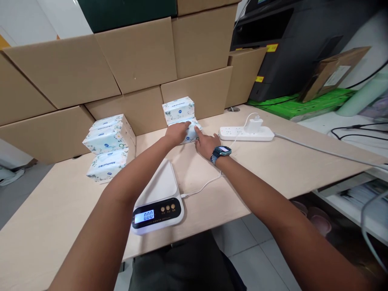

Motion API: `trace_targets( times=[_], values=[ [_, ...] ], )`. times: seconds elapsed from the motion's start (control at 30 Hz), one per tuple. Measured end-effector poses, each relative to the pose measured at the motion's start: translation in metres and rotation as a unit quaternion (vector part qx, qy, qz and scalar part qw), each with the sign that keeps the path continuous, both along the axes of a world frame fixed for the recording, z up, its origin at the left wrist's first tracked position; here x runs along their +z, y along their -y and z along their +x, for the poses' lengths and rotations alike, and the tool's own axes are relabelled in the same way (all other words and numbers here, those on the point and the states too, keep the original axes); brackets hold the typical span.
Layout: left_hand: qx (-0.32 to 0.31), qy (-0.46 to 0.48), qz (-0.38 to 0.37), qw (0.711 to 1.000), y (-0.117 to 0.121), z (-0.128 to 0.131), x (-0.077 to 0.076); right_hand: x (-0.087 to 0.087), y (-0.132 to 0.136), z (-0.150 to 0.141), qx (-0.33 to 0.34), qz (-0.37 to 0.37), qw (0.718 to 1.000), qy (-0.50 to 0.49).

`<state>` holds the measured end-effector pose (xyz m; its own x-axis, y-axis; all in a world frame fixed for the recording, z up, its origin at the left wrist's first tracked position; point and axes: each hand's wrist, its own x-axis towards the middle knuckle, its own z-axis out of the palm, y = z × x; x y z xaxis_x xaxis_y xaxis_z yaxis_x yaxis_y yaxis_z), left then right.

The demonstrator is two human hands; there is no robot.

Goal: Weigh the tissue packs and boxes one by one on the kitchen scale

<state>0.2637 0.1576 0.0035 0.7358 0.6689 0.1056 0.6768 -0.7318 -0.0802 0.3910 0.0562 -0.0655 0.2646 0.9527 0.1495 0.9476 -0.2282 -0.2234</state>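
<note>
Both my arms reach far across the wooden table (273,161). My left hand (176,132) rests curled over the lower tissue pack (190,133) of a small stack. My right hand (206,143), with a watch on its wrist, touches the same pack from the right with a fingertip. A second tissue pack (178,109) sits on top of it. A white kitchen scale (159,198) stands near me under my left forearm, its display reading 0.00.
A pile of several tissue packs (109,147) lies at the left. Cardboard boxes (133,56) wall off the back. A white power strip (247,132) with a charger lies to the right, its cable running to the scale. A black printer (291,44) stands at the back right.
</note>
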Motion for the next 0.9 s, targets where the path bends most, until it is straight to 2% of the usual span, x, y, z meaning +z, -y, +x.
trace_targets(
  times=[0.17,0.6,0.9],
  values=[
    [-0.013,-0.009,-0.010,1.000,-0.006,-0.006,0.005,0.001,0.001,0.002,0.000,-0.004,1.000,-0.003],
    [-0.004,-0.037,-0.007,0.999,-0.005,-0.008,0.004,0.003,0.002,0.003,0.003,-0.024,1.000,-0.001],
    [0.017,-0.037,-0.034,0.999,-0.009,-0.021,0.012,-0.008,-0.004,0.009,0.017,0.021,0.995,-0.092]
  ],
)
